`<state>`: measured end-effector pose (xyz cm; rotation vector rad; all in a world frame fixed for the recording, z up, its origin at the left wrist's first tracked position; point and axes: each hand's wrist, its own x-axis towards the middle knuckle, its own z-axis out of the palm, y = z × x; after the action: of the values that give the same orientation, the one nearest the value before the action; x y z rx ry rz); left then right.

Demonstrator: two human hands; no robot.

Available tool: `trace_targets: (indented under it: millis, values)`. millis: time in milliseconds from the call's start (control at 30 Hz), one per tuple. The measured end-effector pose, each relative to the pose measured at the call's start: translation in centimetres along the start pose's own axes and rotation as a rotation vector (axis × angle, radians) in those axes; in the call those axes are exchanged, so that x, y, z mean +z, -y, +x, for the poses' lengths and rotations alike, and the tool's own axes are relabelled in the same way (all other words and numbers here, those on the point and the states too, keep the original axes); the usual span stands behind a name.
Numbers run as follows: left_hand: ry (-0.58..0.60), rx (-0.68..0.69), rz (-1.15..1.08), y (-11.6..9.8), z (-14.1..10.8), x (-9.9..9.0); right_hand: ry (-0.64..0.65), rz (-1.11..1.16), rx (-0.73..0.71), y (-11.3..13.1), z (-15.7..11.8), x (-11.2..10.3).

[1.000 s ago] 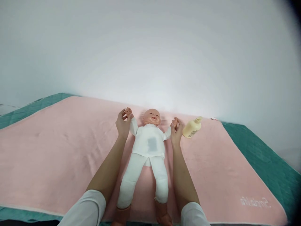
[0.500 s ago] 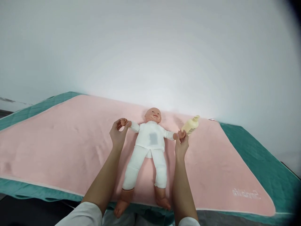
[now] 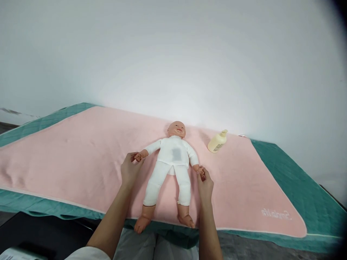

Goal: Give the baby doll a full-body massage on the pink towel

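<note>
A baby doll (image 3: 173,153) in a white top and white trousers lies face up on a pink mat (image 3: 89,155), its head toward the wall and its bare feet at the mat's front edge. My left hand (image 3: 131,168) is closed on the doll's hand at the left. On the other side my right hand (image 3: 205,182) pinches the doll's other hand, beside its hip. Both doll arms slant down and outward from the shoulders. A grey patch marks the chest of the top.
A pale yellow pump bottle (image 3: 217,142) stands on the mat right of the doll. Teal quilted cloth (image 3: 295,177) shows around the mat. Behind rises a white wall (image 3: 173,61). A black surface (image 3: 40,231) is at the lower left.
Both my hands have moved down toward me, drawing the doll's hands with them; its arms were stretched more sideways before. The view has shifted slightly.
</note>
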<state>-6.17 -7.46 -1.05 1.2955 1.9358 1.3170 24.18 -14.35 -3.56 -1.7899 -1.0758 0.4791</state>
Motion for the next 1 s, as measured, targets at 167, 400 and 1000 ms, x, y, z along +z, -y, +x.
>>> trace_targets:
  millis: [167,400,1000]
  values:
    - [0.077,-0.017,0.132,0.8,-0.2,-0.3,-0.037,-0.023,-0.050,-0.7,-0.2,0.4]
    - [0.092,0.052,0.234,1.2,-0.2,-0.3,-0.054,-0.044,-0.087,-1.1,-0.2,0.5]
    - [-0.056,0.107,0.092,-0.8,1.5,-1.0,-0.186,0.101,-0.056,2.0,2.2,-0.6]
